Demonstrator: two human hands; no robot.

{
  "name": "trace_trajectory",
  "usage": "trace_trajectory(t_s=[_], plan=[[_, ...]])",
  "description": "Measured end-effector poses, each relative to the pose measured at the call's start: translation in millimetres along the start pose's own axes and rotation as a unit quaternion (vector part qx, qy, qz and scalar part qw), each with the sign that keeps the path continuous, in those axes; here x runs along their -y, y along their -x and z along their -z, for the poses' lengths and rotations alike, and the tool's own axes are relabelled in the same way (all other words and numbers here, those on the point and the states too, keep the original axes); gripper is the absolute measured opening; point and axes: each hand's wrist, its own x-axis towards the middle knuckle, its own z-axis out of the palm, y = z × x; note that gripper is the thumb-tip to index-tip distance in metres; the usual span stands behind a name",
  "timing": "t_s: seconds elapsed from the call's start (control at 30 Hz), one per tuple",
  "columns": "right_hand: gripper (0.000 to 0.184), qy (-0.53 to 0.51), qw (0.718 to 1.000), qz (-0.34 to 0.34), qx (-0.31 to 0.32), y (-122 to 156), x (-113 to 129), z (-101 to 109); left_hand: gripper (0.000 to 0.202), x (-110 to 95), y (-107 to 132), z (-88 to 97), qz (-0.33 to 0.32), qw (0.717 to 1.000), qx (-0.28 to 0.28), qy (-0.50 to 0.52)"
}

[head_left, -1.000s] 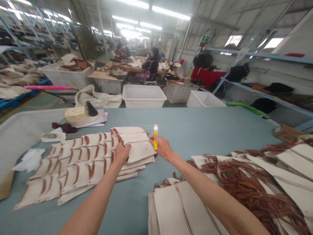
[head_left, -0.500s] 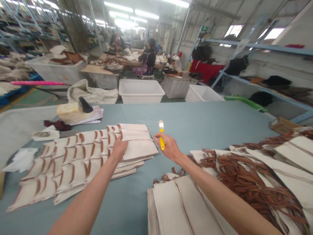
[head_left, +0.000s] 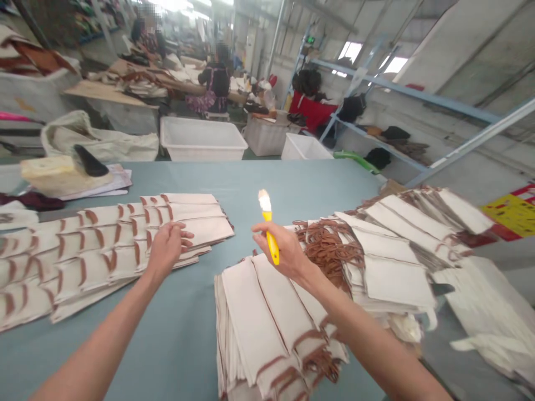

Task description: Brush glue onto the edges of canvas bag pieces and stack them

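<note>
My right hand (head_left: 284, 248) grips a small paintbrush (head_left: 270, 234) by its yellow handle, white bristles pointing up and away from me. It is over the near stack of cream fabric panels (head_left: 254, 306) with brown edges. My left hand (head_left: 169, 245) is at the overlapping rows of cream pieces with brown strips (head_left: 96, 250) on the left. Its fingers are loosely bent and apart, with nothing seen in them. Whether it touches the pieces is hard to tell.
All this lies on a blue-green table (head_left: 259, 175). Brown cords (head_left: 330, 250) and more cream panels (head_left: 393, 262) are piled on the right. A yellowish block (head_left: 54, 172) sits at the far left. Beyond the table's edge stand white bins (head_left: 203, 139), and people (head_left: 215, 81) sit farther back.
The view has turned right. My left hand has come off the topmost flat pieces and drawn back. My right hand, still with the paintbrush, is now over the near panel stack.
</note>
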Motion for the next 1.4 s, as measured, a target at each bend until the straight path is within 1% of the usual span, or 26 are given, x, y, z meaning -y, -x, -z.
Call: trace_trajectory(t_s=[0.07,0.13,0.2,0.3,0.4,0.5,0.6,0.63,0.7,0.73,0.8,0.87,0.93,1.0,1.07,1.17,1.23,1.3,1.4], plan=[[0.018,0.002,0.998,0.043,-0.052,42.0,24.9,28.7,0.032,4.6,36.4,-2.7,0.03,0.998,0.045,0.033],[0.014,0.011,0.994,0.059,-0.089,88.4,48.8,55.4,0.031,11.5,72.9,-6.6,0.049,0.995,0.074,0.051],[0.015,0.027,0.993,0.034,-0.114,136.8,69.3,78.8,0.031,18.0,106.9,-10.5,0.055,0.992,0.093,0.062],[0.017,0.062,0.986,-0.043,-0.147,208.3,91.6,106.5,0.034,22.7,151.9,-16.8,0.042,0.99,0.121,0.058],[0.016,0.118,0.971,-0.104,-0.179,271.0,105.4,125.9,0.041,19.4,192.5,-25.8,-0.004,0.988,0.155,0.027],[0.013,0.163,0.956,-0.139,-0.198,318.6,114.8,139.2,0.049,11.2,232.8,-37.5,-0.078,0.981,0.173,-0.029],[0.013,0.189,0.95,-0.143,-0.203,351.1,121.3,149.2,0.051,2.7,271.1,-50.6,-0.161,0.965,0.181,-0.101],[0.013,0.196,0.948,-0.146,-0.203,359.4,122.6,152.3,0.047,0.4,281.9,-55.7,-0.186,0.958,0.18,-0.126],[0.013,0.207,0.944,-0.153,-0.204,372.9,123.8,158.7,0.033,-2.4,298.0,-67.8,-0.234,0.941,0.174,-0.172],[0.012,0.212,0.943,-0.156,-0.205,378.3,123.6,162.1,0.029,-3.0,302.5,-74.7,-0.259,0.932,0.171,-0.19],[0.012,0.22,0.94,-0.157,-0.209,386.8,121.3,169.3,0.033,-2.1,304.0,-89.0,-0.306,0.911,0.172,-0.218],[0.013,0.222,0.939,-0.152,-0.213,392.9,116.1,176.8,0.037,0.9,297.3,-100.7,-0.339,0.891,0.18,-0.241],[0.014,0.214,0.941,-0.147,-0.217,397.8,107.7,184.3,0.037,4.5,286.6,-106.2,-0.355,0.877,0.187,-0.263],[0.015,0.198,0.945,-0.142,-0.218,402.5,96.3,191.3,0.036,6.8,276.8,-104.4,-0.368,0.865,0.197,-0.278],[0.016,0.174,0.952,-0.139,-0.212,407.1,83.2,198.0,0.036,6.2,270.7,-97.4,-0.378,0.854,0.212,-0.288],[0.016,0.13,0.962,-0.133,-0.201,412.3,63.6,207.3,0.038,-1.4,266.3,-86.2,-0.379,0.841,0.239,-0.302],[0.018,0.101,0.967,-0.12,-0.198,413.1,52.7,212.0,0.04,-9.3,263.9,-82.2,-0.37,0.841,0.245,-0.31],[0.019,0.072,0.974,-0.093,-0.193,411.1,44.6,214.6,0.043,-17.1,262.0,-81.0,-0.354,0.849,0.225,-0.321],[0.019,0.024,0.985,-0.032,-0.168,402.6,37.7,215.8,0.045,-27.5,266.1,-78.6,-0.33,0.868,0.156,-0.336]])
